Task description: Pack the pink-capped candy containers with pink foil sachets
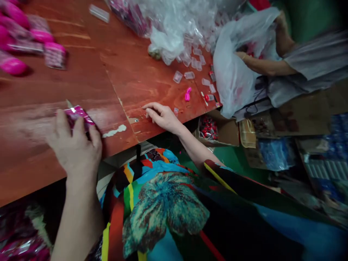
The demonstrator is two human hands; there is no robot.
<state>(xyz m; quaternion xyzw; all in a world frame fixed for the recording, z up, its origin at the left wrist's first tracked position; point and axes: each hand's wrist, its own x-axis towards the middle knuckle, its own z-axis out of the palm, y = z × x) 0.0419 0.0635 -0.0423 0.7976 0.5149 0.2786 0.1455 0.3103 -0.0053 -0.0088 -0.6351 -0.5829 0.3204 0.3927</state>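
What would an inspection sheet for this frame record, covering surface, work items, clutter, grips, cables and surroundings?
Surface: reddish-brown wooden table, seamed, with a pale smear near the front edge.
Work items: shiny pink packet, partly hidden by fingers.
Clutter: pink-ended packs far left; small clear containers and a bright pink piece toward the right.
Grips: left grip on the packet, blurred, closure unclear; right grip loosely bent, holding nothing visible.
Cables: nothing seen.
Surroundings: co-worker's forearm reaching to a whitish plastic bag; cardboard box of small red items below the table edge.
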